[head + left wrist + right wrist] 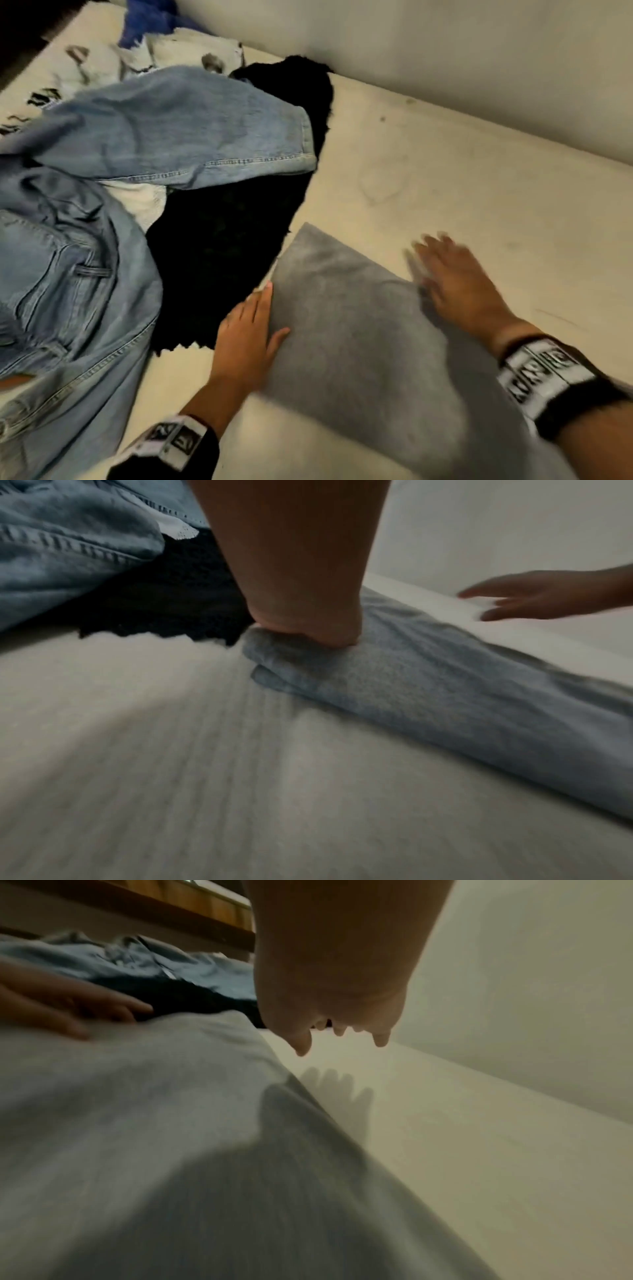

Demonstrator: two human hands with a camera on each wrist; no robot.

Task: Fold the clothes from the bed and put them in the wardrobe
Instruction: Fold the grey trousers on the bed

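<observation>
Grey cloth [349, 329]: lies flat on the bed [462, 178], already doubled; the left wrist view shows stacked layers at its near-left edge. It is a long strip, its long axis running from the bed's near edge diagonally up toward the black garment [233, 246].

Left hand [248, 337]: flat, fingers straight and together, resting on the cloth's left long edge with the thumb lying over the grey; it grips nothing. In the left wrist view the heel of this hand [308, 615] presses the folded edge down.

Right hand [459, 281]: spread and relaxed, motion-blurred, holding nothing. It is over the cloth's right long edge, fingertips reaching past it onto bare bed. The right wrist view shows the fingers [380, 1039] clear of the surface, their shadow on the sheet below.

Key relation: the cloth lies between the two hands, one on each long edge, and its far short end points away from both sets of fingertips. The left hand is the nearer to that far corner.

Judged step: smoothing the strip before a crosswise fold, far end toward near end.

Rest of pile: jeans [154, 130] and the black garment lie at the bed's left side, the black one touching the cloth's far-left edge. No wardrobe in view.
</observation>
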